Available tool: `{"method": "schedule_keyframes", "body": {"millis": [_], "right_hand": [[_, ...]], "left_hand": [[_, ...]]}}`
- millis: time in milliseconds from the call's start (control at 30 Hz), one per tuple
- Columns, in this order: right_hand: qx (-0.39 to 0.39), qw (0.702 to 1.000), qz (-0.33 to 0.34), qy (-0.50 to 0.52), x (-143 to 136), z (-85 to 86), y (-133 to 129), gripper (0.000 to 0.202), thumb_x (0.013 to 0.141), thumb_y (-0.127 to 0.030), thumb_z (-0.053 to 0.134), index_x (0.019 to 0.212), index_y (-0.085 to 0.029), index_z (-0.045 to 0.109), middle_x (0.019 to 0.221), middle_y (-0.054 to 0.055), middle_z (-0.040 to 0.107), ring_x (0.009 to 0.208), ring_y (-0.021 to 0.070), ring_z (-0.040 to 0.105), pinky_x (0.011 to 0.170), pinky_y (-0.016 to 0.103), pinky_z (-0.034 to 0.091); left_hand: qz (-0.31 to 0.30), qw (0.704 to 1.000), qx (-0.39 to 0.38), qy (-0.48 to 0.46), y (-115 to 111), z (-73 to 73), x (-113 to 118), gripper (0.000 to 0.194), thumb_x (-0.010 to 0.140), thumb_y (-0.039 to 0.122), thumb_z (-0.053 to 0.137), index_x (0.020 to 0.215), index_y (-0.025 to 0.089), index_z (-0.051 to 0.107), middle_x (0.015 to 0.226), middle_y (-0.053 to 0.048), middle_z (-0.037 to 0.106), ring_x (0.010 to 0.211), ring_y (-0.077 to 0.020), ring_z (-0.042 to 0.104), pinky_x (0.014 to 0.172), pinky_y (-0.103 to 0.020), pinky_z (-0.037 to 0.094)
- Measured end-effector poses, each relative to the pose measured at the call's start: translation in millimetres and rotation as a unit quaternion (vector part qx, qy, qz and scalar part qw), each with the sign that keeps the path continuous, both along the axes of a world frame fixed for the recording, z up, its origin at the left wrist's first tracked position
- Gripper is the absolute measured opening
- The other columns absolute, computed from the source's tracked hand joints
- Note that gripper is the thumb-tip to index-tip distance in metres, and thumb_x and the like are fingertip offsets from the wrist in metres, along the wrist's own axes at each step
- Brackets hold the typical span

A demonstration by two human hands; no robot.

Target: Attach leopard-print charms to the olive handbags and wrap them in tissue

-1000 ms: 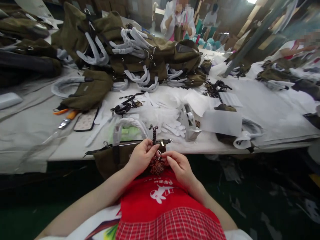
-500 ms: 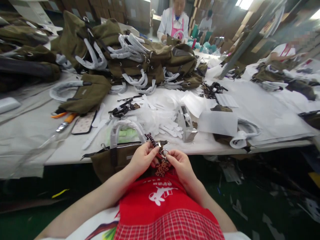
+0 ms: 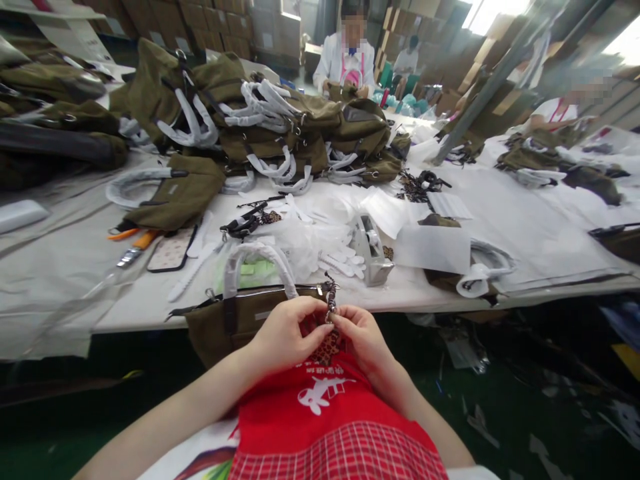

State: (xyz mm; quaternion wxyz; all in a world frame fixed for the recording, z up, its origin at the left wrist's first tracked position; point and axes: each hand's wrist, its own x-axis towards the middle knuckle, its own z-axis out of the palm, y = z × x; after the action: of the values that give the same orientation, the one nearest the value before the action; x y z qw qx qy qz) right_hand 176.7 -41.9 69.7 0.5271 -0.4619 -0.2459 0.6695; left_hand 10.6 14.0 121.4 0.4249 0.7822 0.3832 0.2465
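Olive cloth bag (image 3: 246, 325), leopard-spotted charm (image 3: 324, 349)

At the near edge of the tabletop (image 3: 535, 233), the olive handbag (image 3: 245, 321) looks like matt cloth, with a shiny metal zip (image 3: 270, 289) and handles (image 3: 231, 275) wrapped in crinkled whitish plastic; the tape dispenser (image 3: 375, 267) appears smooth metal.

Beyond the far edge of the white-covered table (image 3: 530, 227), cardboard boxes (image 3: 230, 25) are stacked. Upper right, the room is lit by a bright panel (image 3: 493, 15). Below the near edge, the dark green floor (image 3: 435, 427) is littered with pale scraps (image 3: 483, 425).
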Motion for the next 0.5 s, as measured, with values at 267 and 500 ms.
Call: {"method": "schedule_keyframes", "body": {"millis": [267,500], "right_hand": [[-0.013,0.997,0.044,0.067,1.7,8.6,-7.6,0.030,0.068,-0.037,0.083,0.072,-0.013,0.065,0.059,-0.001,0.061,0.047,0.0065,0.049,0.047,0.018,0.038],[-0.017,0.989,0.119,0.084,3.2,11.0,-10.6,0.035,0.069,-0.040,0.081,0.080,-0.013,0.064,0.061,-0.001,0.061,0.048,0.0076,0.053,0.050,0.018,0.041]], "left_hand": [[-0.010,0.992,0.124,-0.031,-4.2,6.0,-9.7,0.026,0.083,0.018,0.057,0.106,0.021,0.068,0.106,-0.009,0.067,0.088,-0.0188,0.064,0.073,-0.028,0.053],[-0.163,0.951,0.261,-0.016,10.6,18.3,-9.9,0.026,0.092,0.019,0.051,0.105,0.028,0.072,0.094,-0.004,0.072,0.086,-0.0165,0.066,0.077,-0.027,0.054]]}}
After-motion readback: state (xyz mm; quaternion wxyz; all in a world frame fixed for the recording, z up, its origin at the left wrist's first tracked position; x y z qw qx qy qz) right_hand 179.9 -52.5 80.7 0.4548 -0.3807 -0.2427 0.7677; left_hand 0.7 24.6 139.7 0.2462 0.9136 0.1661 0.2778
